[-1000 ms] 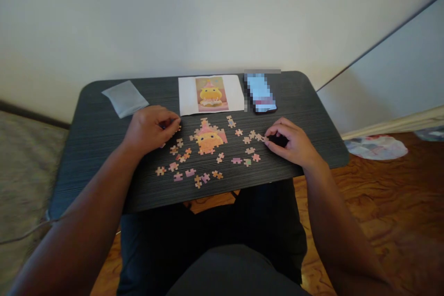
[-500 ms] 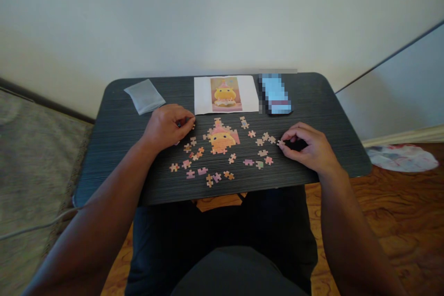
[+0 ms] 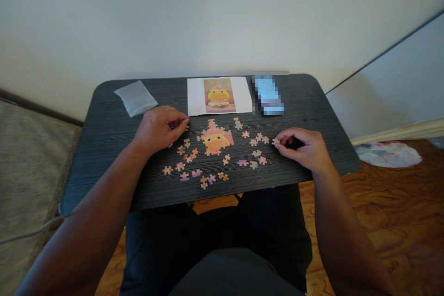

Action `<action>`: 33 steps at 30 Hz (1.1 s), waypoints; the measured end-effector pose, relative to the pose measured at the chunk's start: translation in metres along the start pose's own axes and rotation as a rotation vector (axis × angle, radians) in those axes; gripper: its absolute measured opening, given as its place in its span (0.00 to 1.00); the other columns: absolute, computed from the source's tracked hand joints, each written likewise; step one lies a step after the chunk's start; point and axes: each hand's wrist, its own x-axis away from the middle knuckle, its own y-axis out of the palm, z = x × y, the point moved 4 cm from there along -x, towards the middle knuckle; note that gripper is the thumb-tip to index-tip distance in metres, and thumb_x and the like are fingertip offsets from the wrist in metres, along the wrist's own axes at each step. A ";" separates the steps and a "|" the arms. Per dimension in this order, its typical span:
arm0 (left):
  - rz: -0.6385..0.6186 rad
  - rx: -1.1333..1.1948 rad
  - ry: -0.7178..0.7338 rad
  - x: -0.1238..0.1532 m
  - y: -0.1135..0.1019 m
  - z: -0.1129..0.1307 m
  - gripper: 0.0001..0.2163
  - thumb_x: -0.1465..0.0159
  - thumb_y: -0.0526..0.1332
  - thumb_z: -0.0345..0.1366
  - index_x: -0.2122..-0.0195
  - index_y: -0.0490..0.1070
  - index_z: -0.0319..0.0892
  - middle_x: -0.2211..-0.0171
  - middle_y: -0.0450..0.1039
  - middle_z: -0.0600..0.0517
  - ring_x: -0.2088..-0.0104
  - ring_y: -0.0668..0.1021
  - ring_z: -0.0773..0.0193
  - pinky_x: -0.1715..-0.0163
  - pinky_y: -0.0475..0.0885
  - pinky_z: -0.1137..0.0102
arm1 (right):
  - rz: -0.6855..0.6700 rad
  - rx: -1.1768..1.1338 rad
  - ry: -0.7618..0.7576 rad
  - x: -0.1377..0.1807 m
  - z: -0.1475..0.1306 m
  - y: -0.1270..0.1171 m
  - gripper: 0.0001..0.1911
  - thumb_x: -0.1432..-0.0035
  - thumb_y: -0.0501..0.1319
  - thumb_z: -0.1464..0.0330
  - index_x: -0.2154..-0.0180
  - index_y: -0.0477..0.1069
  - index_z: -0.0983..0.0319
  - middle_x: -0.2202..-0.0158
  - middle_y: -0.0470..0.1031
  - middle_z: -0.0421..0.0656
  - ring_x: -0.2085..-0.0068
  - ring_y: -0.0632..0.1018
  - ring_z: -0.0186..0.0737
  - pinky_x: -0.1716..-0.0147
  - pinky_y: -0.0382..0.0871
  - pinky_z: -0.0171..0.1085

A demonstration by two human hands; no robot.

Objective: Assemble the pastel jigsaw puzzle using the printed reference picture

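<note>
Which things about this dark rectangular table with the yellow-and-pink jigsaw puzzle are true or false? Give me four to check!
1. The right hand pinches a small, knobbed, pale jigsaw piece. True.

2. Every piece is joined up. False: knobbed pastel loose pieces lie around the partly joined yellow-and-pink puzzle.

3. The white rectangular paper sheet lies between the flat, translucent plastic bag and the bluish-screened rectangular phone. True.

4. Both hands touch the phone. False: neither does; the left hand is left of the puzzle.
</note>
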 end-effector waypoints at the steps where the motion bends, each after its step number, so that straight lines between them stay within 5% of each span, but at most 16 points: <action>1: -0.001 -0.001 -0.004 0.000 0.000 0.000 0.12 0.24 0.64 0.40 0.62 0.85 0.44 0.70 0.81 0.52 0.69 0.79 0.61 0.65 0.71 0.65 | 0.017 -0.013 0.004 0.001 0.001 0.000 0.06 0.33 0.78 0.62 0.56 0.86 0.52 0.61 0.88 0.39 0.65 0.84 0.39 0.62 0.78 0.42; 10: 0.018 0.034 -0.012 0.000 -0.001 0.002 0.12 0.24 0.64 0.40 0.63 0.85 0.44 0.70 0.80 0.51 0.69 0.79 0.60 0.65 0.71 0.64 | 0.067 -0.163 -0.062 -0.012 -0.011 0.010 0.10 0.35 0.80 0.64 0.53 0.86 0.51 0.59 0.90 0.39 0.64 0.87 0.40 0.61 0.83 0.41; 23: 0.055 0.062 0.007 -0.001 -0.005 0.006 0.12 0.23 0.64 0.38 0.63 0.85 0.43 0.72 0.80 0.52 0.71 0.78 0.62 0.66 0.72 0.64 | -0.106 -0.104 -0.308 -0.119 -0.056 0.031 0.07 0.34 0.76 0.64 0.54 0.86 0.55 0.64 0.88 0.38 0.67 0.85 0.35 0.62 0.83 0.38; 33: 0.038 0.075 0.008 -0.002 -0.007 0.016 0.13 0.23 0.63 0.37 0.63 0.84 0.42 0.71 0.81 0.49 0.70 0.78 0.60 0.64 0.73 0.63 | -0.060 -0.234 -0.221 -0.114 -0.048 0.050 0.07 0.34 0.76 0.64 0.54 0.85 0.54 0.61 0.91 0.38 0.64 0.89 0.38 0.62 0.87 0.39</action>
